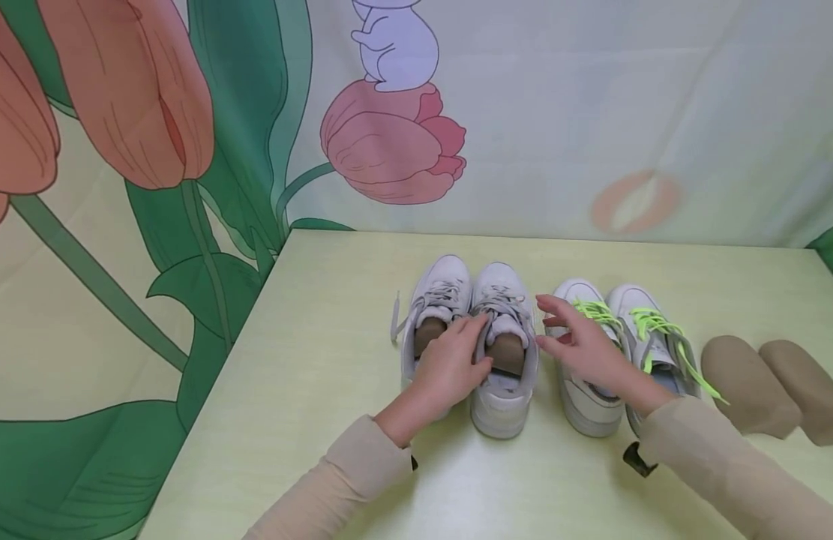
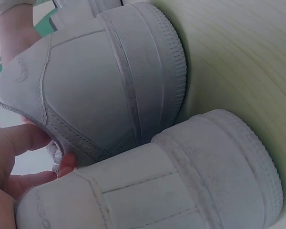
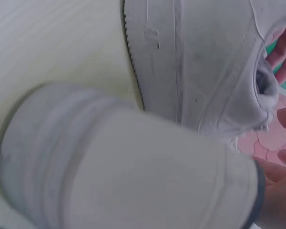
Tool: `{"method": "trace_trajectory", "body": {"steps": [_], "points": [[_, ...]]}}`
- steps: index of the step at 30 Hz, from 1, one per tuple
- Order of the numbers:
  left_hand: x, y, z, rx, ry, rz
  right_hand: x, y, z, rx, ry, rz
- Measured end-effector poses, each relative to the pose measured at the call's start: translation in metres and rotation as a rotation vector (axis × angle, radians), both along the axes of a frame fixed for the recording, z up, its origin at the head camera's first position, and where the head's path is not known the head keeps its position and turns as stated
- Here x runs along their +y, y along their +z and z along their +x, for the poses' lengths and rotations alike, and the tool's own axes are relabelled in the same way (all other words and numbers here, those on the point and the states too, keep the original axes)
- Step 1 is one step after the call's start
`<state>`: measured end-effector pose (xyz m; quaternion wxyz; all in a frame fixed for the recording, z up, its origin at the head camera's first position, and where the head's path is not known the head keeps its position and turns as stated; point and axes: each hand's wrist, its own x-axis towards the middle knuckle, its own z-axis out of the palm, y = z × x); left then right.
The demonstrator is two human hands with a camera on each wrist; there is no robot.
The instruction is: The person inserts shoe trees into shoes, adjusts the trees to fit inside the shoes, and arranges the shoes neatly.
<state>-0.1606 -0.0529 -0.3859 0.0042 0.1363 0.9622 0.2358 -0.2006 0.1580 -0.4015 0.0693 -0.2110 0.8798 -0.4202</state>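
Observation:
A pair of white sneakers with grey laces stands mid-table, a left sneaker [image 1: 441, 289] and a right sneaker [image 1: 500, 416]. Inside their openings sit brown inserts [image 1: 506, 354]. My left hand [image 1: 450, 364] reaches over the left sneaker and pinches the inner collar of the right one, thumb inside, a finger between the two shoes [image 2: 66, 162]. My right hand [image 1: 588, 349] is in the air beside the right sneaker's outer side, over a white sneaker with neon laces [image 1: 591, 412]. Its fingers are spread and hold nothing.
A second neon-laced sneaker [image 1: 648, 322] stands to the right, partly behind my right forearm. Two brown shoe-shaped inserts [image 1: 747, 382] lie at the table's right. A printed tulip cloth [image 1: 524, 150] hangs behind the pale table [image 1: 308, 375].

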Motion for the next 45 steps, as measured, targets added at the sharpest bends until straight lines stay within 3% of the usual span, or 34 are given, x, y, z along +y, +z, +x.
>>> {"method": "trace_trajectory", "body": {"steps": [8,17,24,29,35,45], "points": [[0.001,0.002,0.002,0.070,0.008,0.038,0.020,0.009,0.004,0.154,-0.068,-0.026],[0.004,0.007,0.001,0.102,-0.011,0.104,0.042,0.013,0.008,0.254,-0.149,-0.082],[0.008,0.011,0.000,0.158,-0.061,0.121,0.058,0.012,0.010,0.267,-0.239,-0.071],[0.013,0.015,-0.001,0.142,-0.088,0.100,0.068,0.012,0.009,0.262,-0.306,-0.059],[0.019,0.015,-0.002,0.126,-0.110,0.086,0.079,0.010,0.009,0.304,-0.311,-0.054],[0.026,0.012,-0.002,0.175,-0.131,0.079,0.100,0.007,0.013,0.323,-0.344,-0.036]]}}
